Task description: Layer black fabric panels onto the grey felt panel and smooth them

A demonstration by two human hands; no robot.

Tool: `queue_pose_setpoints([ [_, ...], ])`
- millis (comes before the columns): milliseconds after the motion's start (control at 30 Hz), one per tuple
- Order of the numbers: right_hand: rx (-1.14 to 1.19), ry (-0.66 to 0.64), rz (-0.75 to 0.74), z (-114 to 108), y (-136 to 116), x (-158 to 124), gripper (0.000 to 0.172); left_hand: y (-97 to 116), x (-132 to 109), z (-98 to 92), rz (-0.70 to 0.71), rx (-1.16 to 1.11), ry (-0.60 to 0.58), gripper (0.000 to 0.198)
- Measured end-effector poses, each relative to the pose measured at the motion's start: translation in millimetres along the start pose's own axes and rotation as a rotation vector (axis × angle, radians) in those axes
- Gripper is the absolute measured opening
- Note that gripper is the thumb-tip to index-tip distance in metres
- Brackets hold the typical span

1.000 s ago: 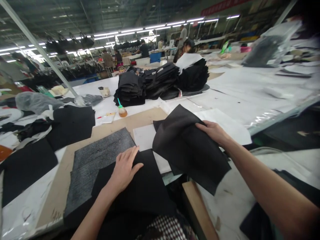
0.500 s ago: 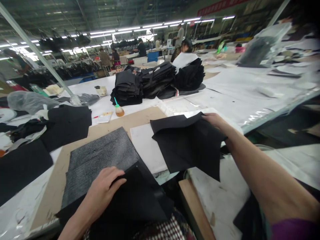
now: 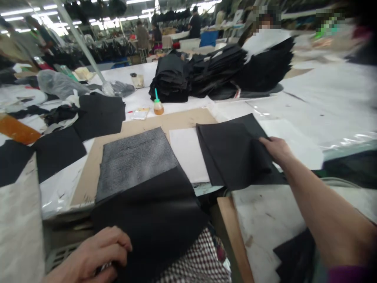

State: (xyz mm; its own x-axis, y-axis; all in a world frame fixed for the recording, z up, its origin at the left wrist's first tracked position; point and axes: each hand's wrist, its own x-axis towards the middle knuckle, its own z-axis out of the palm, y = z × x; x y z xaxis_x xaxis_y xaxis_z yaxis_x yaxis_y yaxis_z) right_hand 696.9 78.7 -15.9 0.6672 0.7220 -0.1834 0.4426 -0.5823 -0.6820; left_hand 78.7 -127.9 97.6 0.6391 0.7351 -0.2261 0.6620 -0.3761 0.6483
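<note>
My left hand (image 3: 94, 253) is curled at the bottom left, gripping the near edge of a black fabric sheet (image 3: 153, 212) that hangs off the table toward my lap. That sheet overlaps a grey textured mat (image 3: 132, 157) on a brown board (image 3: 176, 118). My right hand (image 3: 275, 149) rests on a stack of black fabric pieces (image 3: 232, 151), fingers pinching the top piece at its right side. A white sheet (image 3: 187, 155) lies between the mat and the stack.
A small glue bottle with a green tip (image 3: 158, 106) stands behind the board. Piles of black fabric (image 3: 212, 70) fill the far middle. Loose black pieces (image 3: 97, 114) and plastic bags (image 3: 55, 82) lie at left. People work in the background. A wooden strip (image 3: 232, 236) runs near my lap.
My left hand slid back off the mat to the table's near edge, dragging the black sheet toward me. My right hand lowered its black piece flat onto the stack.
</note>
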Motion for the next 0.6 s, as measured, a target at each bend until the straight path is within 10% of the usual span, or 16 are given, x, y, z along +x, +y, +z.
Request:
queue_pose_setpoints([
  [333, -0.384, 0.359, -0.282, 16, 21, 41, 0.064, -18, -32, 41.9, -0.228, 0.033, -0.214, 0.054],
  [467, -0.362, 0.549, -0.853, 11, -11, -45, 0.048, -29, -43, 30.3, -0.261, 0.076, -0.171, 0.047],
  [600, -0.088, 0.15, -1.184, 33, -51, -175, 0.028, -32, -22, 7.7, -0.285, 0.203, 0.041, 0.021],
])
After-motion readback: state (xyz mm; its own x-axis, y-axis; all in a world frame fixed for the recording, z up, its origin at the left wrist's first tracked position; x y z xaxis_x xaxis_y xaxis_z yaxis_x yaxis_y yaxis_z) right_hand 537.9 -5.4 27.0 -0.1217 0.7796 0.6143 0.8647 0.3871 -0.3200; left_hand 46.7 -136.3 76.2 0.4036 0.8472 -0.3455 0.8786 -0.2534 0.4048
